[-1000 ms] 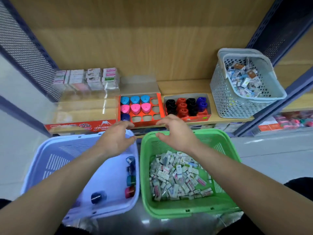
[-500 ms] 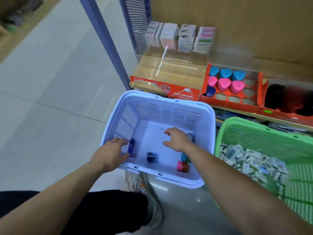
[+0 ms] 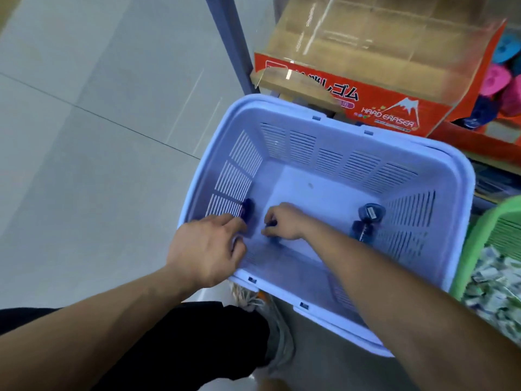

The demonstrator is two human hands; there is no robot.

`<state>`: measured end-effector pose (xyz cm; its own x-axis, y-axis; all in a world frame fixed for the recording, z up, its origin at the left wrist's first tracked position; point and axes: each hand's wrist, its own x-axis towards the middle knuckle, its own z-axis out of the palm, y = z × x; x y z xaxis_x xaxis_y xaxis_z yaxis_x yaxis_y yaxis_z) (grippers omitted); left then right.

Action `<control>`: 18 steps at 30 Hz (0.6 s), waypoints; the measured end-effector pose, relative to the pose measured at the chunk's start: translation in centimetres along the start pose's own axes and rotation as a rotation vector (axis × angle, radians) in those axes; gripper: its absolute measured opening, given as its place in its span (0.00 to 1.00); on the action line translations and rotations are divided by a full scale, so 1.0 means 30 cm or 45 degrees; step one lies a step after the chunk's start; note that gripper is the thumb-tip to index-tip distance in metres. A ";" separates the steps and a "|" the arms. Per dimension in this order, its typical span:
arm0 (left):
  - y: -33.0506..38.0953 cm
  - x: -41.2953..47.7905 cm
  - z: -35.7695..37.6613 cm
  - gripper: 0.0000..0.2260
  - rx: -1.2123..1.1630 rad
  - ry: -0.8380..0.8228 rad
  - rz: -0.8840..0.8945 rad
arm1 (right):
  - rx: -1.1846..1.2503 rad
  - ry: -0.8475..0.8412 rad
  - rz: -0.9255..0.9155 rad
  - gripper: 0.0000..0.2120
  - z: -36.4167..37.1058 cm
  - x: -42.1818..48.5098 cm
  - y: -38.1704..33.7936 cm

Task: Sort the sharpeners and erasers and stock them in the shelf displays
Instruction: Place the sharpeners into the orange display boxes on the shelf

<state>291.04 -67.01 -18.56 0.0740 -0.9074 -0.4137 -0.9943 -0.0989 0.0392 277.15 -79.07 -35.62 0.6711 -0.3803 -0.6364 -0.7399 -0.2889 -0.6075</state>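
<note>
A dark blue sharpener [image 3: 248, 209] lies against the left wall of the lavender basket [image 3: 324, 184]. It is touched by the fingertips of the left hand [image 3: 205, 249], but whether it is gripped cannot be told. A second sharpener [image 3: 269, 232] on the basket floor is enclosed by the curled fingers of the right hand [image 3: 283, 221]. Two more sharpeners [image 3: 369, 214] are seen at the right wall. Just beside, erasers [image 3: 496, 277] are held in a green basket [image 3: 496, 210].

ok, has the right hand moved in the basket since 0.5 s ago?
Yes. Against the lavender basket, the right hand has shifted toward its left wall, onto a dark blue sharpener.
</note>
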 end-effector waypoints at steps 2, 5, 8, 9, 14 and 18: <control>0.003 0.003 0.002 0.14 -0.016 0.011 -0.006 | 0.185 0.224 -0.034 0.11 -0.026 0.041 -0.020; 0.003 0.003 0.006 0.12 -0.024 0.052 0.001 | 0.275 0.278 -0.124 0.21 -0.027 0.084 -0.076; 0.002 0.002 0.008 0.12 -0.023 0.071 0.024 | 0.188 0.203 -0.137 0.25 0.026 0.119 -0.085; 0.001 0.001 0.011 0.12 -0.023 0.079 0.029 | 0.166 0.193 -0.131 0.27 0.049 0.120 -0.076; 0.000 0.004 0.022 0.12 -0.019 0.119 0.033 | 0.105 0.142 -0.143 0.24 0.079 0.101 -0.044; 0.000 0.005 0.026 0.12 -0.031 0.150 0.042 | 0.121 0.084 -0.124 0.15 0.043 0.075 -0.052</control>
<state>290.97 -66.83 -19.33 0.0509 -0.9518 -0.3024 -0.9944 -0.0766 0.0735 279.87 -78.34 -36.72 0.7328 -0.4120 -0.5415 -0.6614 -0.2443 -0.7092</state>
